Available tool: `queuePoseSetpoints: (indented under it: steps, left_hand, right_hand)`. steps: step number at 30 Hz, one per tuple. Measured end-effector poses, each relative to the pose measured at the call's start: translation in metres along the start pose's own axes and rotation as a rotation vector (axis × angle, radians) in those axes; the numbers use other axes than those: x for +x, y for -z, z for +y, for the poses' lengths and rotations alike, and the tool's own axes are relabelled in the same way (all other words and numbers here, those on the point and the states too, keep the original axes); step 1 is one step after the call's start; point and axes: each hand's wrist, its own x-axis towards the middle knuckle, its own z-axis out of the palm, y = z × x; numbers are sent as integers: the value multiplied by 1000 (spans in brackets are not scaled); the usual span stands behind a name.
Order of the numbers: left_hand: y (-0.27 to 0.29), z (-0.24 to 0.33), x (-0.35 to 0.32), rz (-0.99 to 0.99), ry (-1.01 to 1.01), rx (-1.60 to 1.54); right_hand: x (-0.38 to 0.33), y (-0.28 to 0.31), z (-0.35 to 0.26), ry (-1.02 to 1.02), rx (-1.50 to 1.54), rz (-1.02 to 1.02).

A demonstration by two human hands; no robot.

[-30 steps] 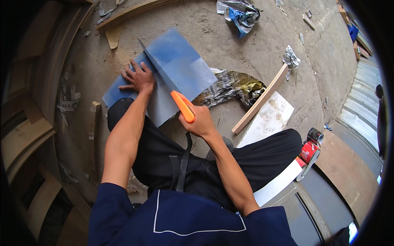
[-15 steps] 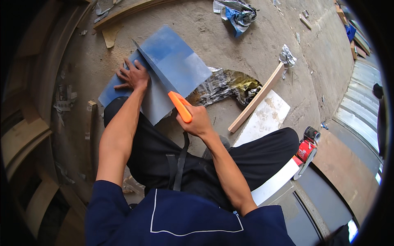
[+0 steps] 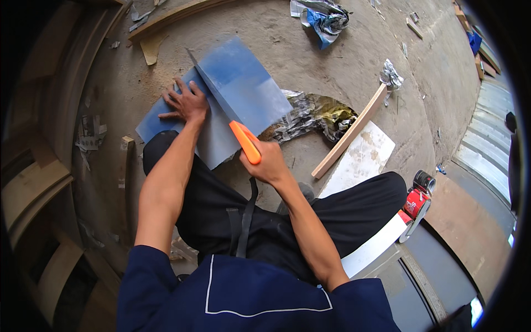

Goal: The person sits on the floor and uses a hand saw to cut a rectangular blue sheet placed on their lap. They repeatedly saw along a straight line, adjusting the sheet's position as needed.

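My right hand (image 3: 265, 161) is wrapped round the orange handle of a handsaw (image 3: 220, 102). Its long thin blade runs up and to the left across a blue-grey sheet (image 3: 243, 77), and the tip sticks out past the far edge. On the sheet's left part, left of the blade, my left hand (image 3: 189, 105) lies with its fingers spread, pressing down. The sheet's near left part rests by my bent left knee. How deep the blade sits in the sheet cannot be made out.
Crumpled newspaper (image 3: 304, 110) lies right of the sheet, beside a wooden strip (image 3: 351, 133) and a stained white board (image 3: 362, 157). Red and black cans (image 3: 415, 202) stand near my right knee. Wooden frames (image 3: 41, 182) line the left. Another crumpled paper (image 3: 326, 25) lies at the far side.
The saw blade's tip stands out slightly more past the sheet's far edge. The sheet's right part and my left hand have shifted a little to the right. My grip is the same.
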Motion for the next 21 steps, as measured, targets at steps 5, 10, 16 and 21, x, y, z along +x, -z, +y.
queuePoseSetpoints:
  steps: [5, 10, 16, 21]
  left_hand:
    - [5, -3, 2, 7, -1, -21]
    - [3, 0, 4, -14, 4, 0]
    - [6, 12, -6, -39, 47, -36]
    - [10, 1, 4, -6, 57, -4]
  right_hand:
    - [-65, 34, -22, -17, 0, -46]
    - [-14, 10, -19, -37, 4, -38]
    - [-11, 20, -22, -34, -25, 17]
    - [-77, 42, -39, -122, 74, -8]
